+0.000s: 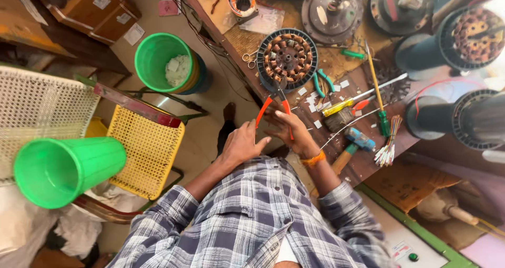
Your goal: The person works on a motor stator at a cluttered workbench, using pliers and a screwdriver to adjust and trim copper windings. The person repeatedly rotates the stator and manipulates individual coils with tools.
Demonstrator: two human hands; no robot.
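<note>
Two brown boxes (97, 7) stand on the floor beyond the bench's left edge, each bearing a small white rectangular label (101, 1). A clear flat plastic packet (261, 20) lies near the bench's far left corner. A white sticker with red marks (401, 248) sits on the pale green-edged panel at lower right.

Both hands (273, 136) together, fingers curled

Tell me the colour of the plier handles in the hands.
Orange-red handles on the pliers, held by the right hand; the head view shows it.
</note>
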